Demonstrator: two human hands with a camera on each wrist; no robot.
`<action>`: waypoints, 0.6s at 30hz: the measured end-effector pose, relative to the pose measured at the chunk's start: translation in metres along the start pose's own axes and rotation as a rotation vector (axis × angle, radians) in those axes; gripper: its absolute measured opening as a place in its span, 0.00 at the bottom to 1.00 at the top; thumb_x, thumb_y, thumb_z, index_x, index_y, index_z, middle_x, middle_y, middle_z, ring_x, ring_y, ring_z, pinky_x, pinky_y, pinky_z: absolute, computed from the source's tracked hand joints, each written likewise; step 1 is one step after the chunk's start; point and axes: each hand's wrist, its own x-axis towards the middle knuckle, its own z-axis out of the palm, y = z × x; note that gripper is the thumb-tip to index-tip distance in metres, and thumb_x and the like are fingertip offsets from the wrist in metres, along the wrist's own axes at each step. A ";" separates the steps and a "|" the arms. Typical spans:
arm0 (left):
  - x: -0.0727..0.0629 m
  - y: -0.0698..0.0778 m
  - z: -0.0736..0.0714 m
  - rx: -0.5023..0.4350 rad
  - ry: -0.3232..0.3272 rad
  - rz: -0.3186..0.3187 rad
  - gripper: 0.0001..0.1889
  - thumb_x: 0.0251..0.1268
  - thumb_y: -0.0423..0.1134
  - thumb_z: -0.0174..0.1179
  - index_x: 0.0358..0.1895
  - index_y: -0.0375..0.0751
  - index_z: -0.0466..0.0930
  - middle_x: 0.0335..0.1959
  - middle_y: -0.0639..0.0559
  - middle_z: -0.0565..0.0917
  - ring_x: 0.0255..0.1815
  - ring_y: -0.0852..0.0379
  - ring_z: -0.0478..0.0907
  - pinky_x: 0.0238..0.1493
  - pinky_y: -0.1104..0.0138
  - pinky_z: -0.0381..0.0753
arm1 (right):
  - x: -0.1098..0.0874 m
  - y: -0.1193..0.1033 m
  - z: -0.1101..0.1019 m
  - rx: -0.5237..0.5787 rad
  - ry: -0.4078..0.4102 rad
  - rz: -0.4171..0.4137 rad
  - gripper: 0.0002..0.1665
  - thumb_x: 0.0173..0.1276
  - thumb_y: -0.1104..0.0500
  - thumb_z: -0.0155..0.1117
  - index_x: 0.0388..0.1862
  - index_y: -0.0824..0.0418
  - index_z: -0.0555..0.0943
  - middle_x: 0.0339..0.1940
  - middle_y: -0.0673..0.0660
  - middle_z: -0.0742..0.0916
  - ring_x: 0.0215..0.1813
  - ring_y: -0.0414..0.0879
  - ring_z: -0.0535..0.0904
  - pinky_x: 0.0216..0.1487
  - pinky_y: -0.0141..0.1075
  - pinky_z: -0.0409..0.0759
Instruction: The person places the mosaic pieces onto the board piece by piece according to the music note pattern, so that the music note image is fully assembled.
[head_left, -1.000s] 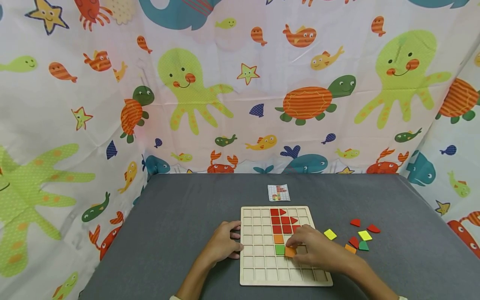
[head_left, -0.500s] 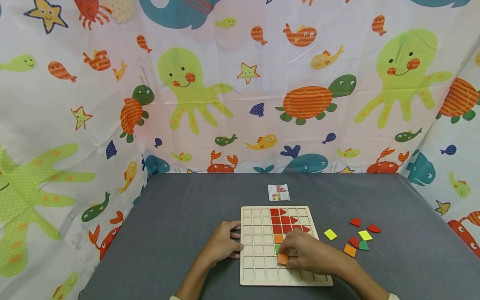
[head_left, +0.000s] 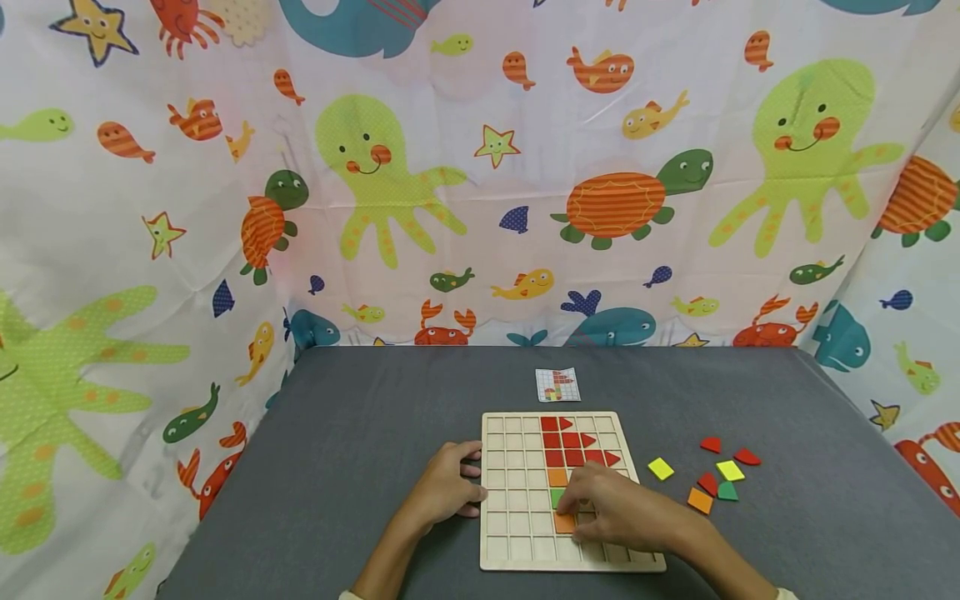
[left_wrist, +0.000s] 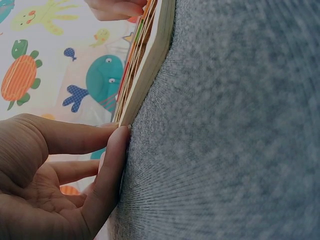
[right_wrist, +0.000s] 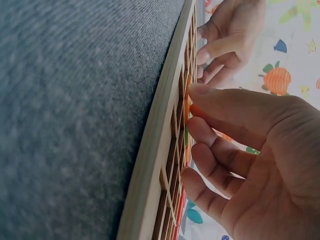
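A wooden grid board (head_left: 517,525) lies on the grey table, with red, orange and green tiles in some of its cells. My left hand (head_left: 444,486) holds the board's left edge; in the left wrist view the thumb and a finger meet at that edge. Low in the grid is an orange square tile (head_left: 564,523), in the cell below a green tile (head_left: 557,497). My right hand (head_left: 611,507) has index finger and thumb at this orange tile, pinching it at the cell. Its other fingers are loosely bent over the board and cover several cells.
Right of the board lie loose tiles: two yellow squares (head_left: 661,469), an orange square (head_left: 700,502), a green piece (head_left: 727,491) and several red pieces (head_left: 747,457). Behind the board is a small pattern card (head_left: 557,386). A sea-animal curtain (head_left: 480,183) surrounds the table.
My right hand has moved left and towards me with the orange tile, from beside the green tile to the cell below it. The tile now lies flatter. My left hand stays put.
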 end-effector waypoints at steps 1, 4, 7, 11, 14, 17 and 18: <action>0.000 0.000 0.000 0.000 0.000 -0.001 0.40 0.55 0.19 0.69 0.75 0.28 0.71 0.62 0.38 0.74 0.56 0.45 0.78 0.29 0.58 0.92 | 0.000 0.001 0.000 0.002 -0.001 -0.003 0.12 0.66 0.54 0.80 0.47 0.50 0.91 0.44 0.39 0.85 0.47 0.34 0.75 0.50 0.34 0.83; 0.000 0.000 0.000 0.001 0.001 -0.003 0.40 0.55 0.18 0.69 0.75 0.28 0.71 0.62 0.38 0.74 0.56 0.45 0.78 0.28 0.58 0.92 | -0.001 0.003 0.000 0.004 0.008 -0.009 0.11 0.66 0.56 0.79 0.47 0.50 0.91 0.44 0.39 0.85 0.47 0.34 0.76 0.49 0.34 0.82; 0.000 0.001 0.001 0.001 0.001 -0.007 0.40 0.55 0.19 0.69 0.75 0.29 0.71 0.62 0.38 0.74 0.56 0.45 0.78 0.29 0.58 0.92 | -0.004 0.006 -0.001 0.025 0.020 0.001 0.10 0.67 0.56 0.77 0.47 0.49 0.91 0.44 0.39 0.85 0.47 0.35 0.76 0.48 0.34 0.81; 0.000 0.000 0.001 0.001 0.002 -0.007 0.40 0.55 0.19 0.69 0.75 0.28 0.71 0.62 0.38 0.74 0.56 0.45 0.78 0.29 0.58 0.92 | -0.010 0.012 -0.004 0.063 0.053 0.033 0.11 0.67 0.54 0.78 0.48 0.47 0.91 0.46 0.40 0.86 0.48 0.37 0.78 0.48 0.35 0.82; 0.000 0.000 0.000 0.000 0.003 -0.007 0.40 0.54 0.19 0.69 0.75 0.29 0.71 0.62 0.38 0.74 0.56 0.45 0.78 0.28 0.58 0.92 | -0.016 0.016 -0.009 0.064 0.087 0.059 0.13 0.66 0.52 0.79 0.48 0.46 0.90 0.47 0.40 0.86 0.49 0.38 0.78 0.48 0.36 0.82; 0.000 0.000 0.001 0.002 0.003 -0.011 0.40 0.55 0.19 0.69 0.75 0.29 0.71 0.62 0.38 0.74 0.56 0.45 0.78 0.29 0.59 0.92 | -0.022 0.022 -0.014 0.061 0.106 0.090 0.14 0.65 0.51 0.79 0.49 0.47 0.89 0.47 0.41 0.86 0.50 0.39 0.78 0.48 0.36 0.82; 0.001 0.000 0.001 0.002 0.003 -0.012 0.40 0.55 0.19 0.70 0.75 0.29 0.71 0.62 0.38 0.74 0.56 0.45 0.78 0.29 0.58 0.92 | -0.024 0.024 -0.016 0.060 0.112 0.102 0.14 0.66 0.51 0.79 0.50 0.48 0.89 0.46 0.41 0.86 0.49 0.39 0.79 0.48 0.35 0.82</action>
